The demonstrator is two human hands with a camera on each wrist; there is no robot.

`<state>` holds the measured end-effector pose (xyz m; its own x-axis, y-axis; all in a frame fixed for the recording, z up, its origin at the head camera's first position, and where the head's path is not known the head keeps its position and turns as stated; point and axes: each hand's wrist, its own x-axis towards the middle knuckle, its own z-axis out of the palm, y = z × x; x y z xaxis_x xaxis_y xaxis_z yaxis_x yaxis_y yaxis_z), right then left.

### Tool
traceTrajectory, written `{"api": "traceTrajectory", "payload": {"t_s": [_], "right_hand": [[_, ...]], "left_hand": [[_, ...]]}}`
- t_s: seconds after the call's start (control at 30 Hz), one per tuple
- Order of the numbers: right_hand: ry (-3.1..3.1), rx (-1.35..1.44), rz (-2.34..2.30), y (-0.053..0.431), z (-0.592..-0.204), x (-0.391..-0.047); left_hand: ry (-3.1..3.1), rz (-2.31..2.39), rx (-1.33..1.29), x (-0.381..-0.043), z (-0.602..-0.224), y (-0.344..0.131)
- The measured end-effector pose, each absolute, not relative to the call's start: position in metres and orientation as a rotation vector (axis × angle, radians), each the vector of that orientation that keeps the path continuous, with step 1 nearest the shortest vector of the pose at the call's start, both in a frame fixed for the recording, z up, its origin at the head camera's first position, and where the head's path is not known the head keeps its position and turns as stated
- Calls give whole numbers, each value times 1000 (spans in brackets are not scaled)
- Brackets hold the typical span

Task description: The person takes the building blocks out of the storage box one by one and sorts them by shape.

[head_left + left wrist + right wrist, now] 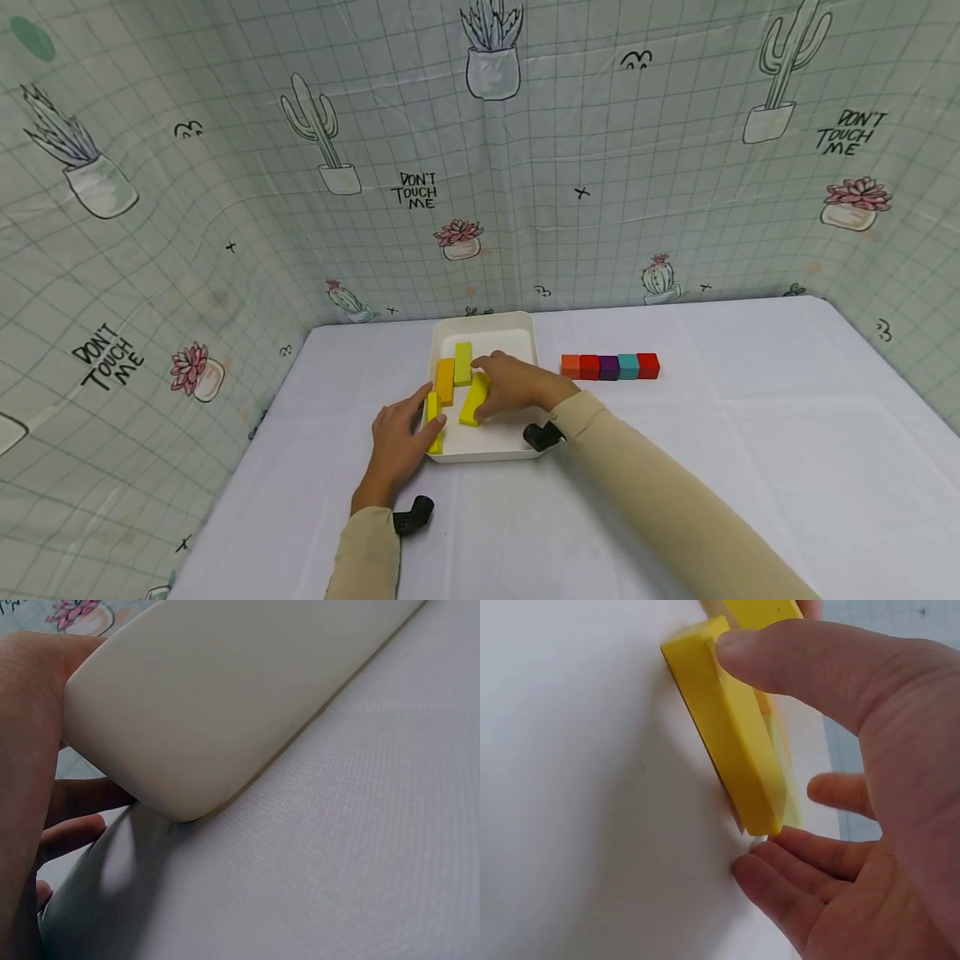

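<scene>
In the head view, we see the slanted yellow block (473,402) inside the white tray (502,438), just left of the right hand (517,385), the nearer one; its long axis points toward the tray's far end, leaning right. In the left wrist view, we find the left hand (26,720) gripping the tray's corner. In the right wrist view, we see the right hand holding the block lengthwise between thumb and fingertips.
</scene>
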<state>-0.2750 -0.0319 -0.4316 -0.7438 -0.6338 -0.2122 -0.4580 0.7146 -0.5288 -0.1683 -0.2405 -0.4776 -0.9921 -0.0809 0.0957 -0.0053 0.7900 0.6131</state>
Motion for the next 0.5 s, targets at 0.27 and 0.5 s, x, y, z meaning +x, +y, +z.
{"api": "traceTrajectory", "payload": {"t_s": [0.27,0.5], "right_hand": [[2562,-795,-662,-27,-432,-281],[2612,-766,-617,-32,-434,-281]], "left_hand": [[-2849,-953,78,-169,-480,-240],[-2841,-957,73,-170,-481,-241]]}}
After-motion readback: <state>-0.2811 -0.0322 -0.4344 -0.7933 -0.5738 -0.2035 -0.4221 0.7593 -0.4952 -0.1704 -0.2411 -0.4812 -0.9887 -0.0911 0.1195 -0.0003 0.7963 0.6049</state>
